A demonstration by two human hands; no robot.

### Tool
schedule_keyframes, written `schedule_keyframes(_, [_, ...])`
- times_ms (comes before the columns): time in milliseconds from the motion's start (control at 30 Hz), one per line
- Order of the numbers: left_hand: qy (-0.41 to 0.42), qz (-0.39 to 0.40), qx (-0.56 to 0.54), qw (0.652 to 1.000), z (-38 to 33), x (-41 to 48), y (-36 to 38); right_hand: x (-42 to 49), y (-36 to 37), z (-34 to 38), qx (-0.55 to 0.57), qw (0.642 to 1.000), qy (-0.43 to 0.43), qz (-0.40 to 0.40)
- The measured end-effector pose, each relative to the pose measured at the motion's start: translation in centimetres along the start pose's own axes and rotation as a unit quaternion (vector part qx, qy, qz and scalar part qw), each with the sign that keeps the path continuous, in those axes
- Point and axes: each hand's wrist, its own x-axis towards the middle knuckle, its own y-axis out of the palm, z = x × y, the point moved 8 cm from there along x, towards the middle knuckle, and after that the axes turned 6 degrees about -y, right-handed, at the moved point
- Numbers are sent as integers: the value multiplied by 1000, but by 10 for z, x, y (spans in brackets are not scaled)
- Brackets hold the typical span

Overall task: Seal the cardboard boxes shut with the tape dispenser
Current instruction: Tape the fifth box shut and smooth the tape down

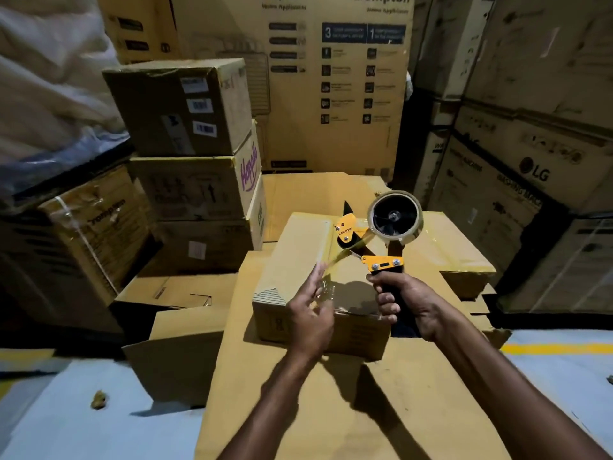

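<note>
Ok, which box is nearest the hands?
The small box on the flat cardboard sheet in the middle, right beneath the left hand holding tape from the dispenser; the others stand stacked around.

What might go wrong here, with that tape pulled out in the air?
The tape strip stretches unsupported from the tape dispenser to the left hand that pinches it, so it may twist or stick to itself before reaching the cardboard box. Those fingers are close to the dispenser's pointed black tip and might get nicked. The right hand holds only the handle, so nothing steadies the box; it might slide.
</note>
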Motion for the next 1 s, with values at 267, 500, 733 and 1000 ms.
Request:
schedule_keyframes(267, [-369,0,-217,903,54,17,-42,36,27,17,-192,980,-40,28])
schedule_keyframes(500, [-491,8,-319,811,61,37,-41,53,45,12,-321,942,-75,58])
schedule_keyframes(733, [-473,-13,-321,821,67,49,-54,56,54,9,-338,933,-89,81])
schedule_keyframes(1000, [-404,-82,-175,894,71,64,-88,56,57,3,-373,917,-97,108])
